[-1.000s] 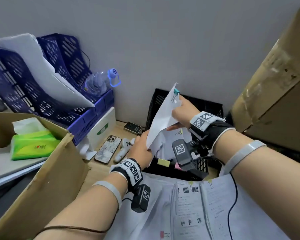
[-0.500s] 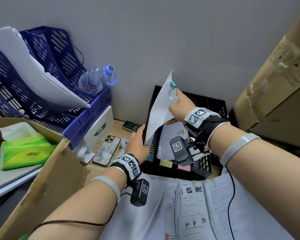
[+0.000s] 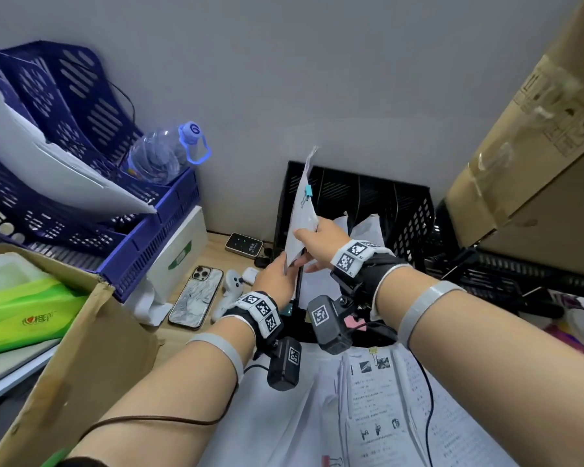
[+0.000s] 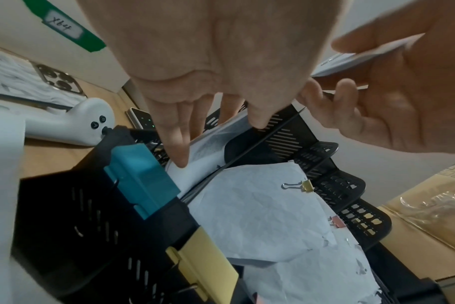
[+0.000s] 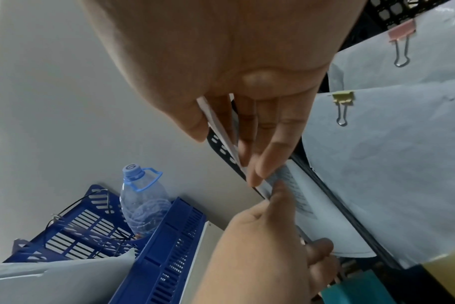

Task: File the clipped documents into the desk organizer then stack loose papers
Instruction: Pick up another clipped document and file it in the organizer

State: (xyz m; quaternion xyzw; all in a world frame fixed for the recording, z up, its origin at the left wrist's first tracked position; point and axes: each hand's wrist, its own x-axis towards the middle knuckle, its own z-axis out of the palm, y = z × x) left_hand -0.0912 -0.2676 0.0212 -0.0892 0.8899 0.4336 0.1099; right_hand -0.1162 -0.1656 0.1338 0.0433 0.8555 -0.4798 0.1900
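A white clipped document (image 3: 300,217) with a teal binder clip (image 3: 307,191) stands nearly edge-on over the leftmost slot of the black desk organizer (image 3: 368,193). My right hand (image 3: 304,245) pinches its middle between thumb and fingers (image 5: 257,164). My left hand (image 3: 281,264) lies with straight fingers (image 4: 180,153) against the document's lower part (image 4: 208,148) inside the slot behind the teal label (image 4: 140,181). The neighbouring slots hold documents with a gold clip (image 4: 307,185) and a pink clip (image 4: 338,222).
Loose printed papers (image 3: 378,399) lie in front of the organizer. To the left are a phone (image 3: 196,296), a white controller (image 3: 231,288), a blue tray rack (image 3: 81,183) with papers and a water bottle (image 3: 162,156). Cardboard boxes (image 3: 533,136) flank both sides.
The document has turned from face-on to edge-on and come down, its lower edge now in the leftmost slot. Both hands moved down and forward with it.
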